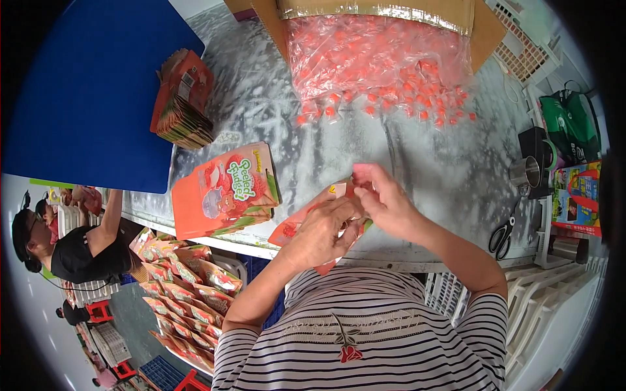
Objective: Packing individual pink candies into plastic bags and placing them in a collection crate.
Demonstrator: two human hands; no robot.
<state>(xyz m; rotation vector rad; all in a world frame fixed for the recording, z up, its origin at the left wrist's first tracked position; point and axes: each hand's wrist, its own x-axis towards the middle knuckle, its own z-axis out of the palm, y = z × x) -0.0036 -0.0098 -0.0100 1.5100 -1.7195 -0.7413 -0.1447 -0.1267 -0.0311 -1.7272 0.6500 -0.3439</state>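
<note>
A red-orange snack pouch (285,230) is held in front of my body, just above the table's near edge. My left hand (324,225) is closed around it, fingers over its front, hiding much of it. At the pouch's upper end, my right hand (389,201) has its fingers bent and closed on the edge. Whether the pouch's mouth is open is hidden by the fingers. To the left lies a stack of flat matching pouches (215,192). Farther off, small wrapped red candies (407,98) spill from a clear plastic liner (372,55) inside a cardboard box (479,32).
Another pouch bundle (186,98) stands by a blue panel (91,91) at the far left. Filled pouches (189,287) fill a container below the table's left edge. Scissors (502,238), a metal cup (525,173) and a green bag (570,127) are at right. A co-worker (85,251) works at left.
</note>
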